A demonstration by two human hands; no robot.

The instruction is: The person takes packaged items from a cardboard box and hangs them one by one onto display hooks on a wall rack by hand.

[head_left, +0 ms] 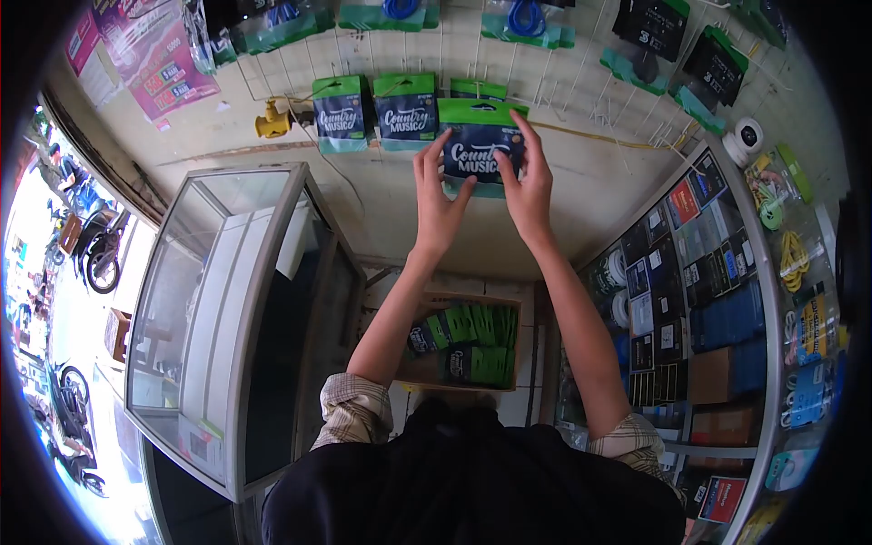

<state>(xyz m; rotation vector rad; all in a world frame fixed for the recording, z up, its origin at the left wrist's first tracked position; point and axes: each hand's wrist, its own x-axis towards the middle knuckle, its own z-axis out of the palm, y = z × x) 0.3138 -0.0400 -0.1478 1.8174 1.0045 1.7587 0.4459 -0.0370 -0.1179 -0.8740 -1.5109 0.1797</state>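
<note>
Both my hands are raised to the wall rack around a dark blue and green "Country Music" packet (480, 136). My left hand (439, 195) grips its left edge, thumb at the front near the bottom. On the opposite edge, my right hand (529, 177) has its thumb pressed on the front and fingers along the side. Two similar packets, one at far left (340, 113) and one closer (405, 111), hang beside it. Behind the held packet, the green top of another packet (479, 89) shows. Whether the held packet sits on a hook cannot be seen.
Below my arms, a cardboard box (427, 371) on the floor holds several similar packets. A glass display case (218, 318) stands at left, and a glass case full of boxed goods (681, 272) at right. A yellow tap-like fitting (272, 120) juts from the wall.
</note>
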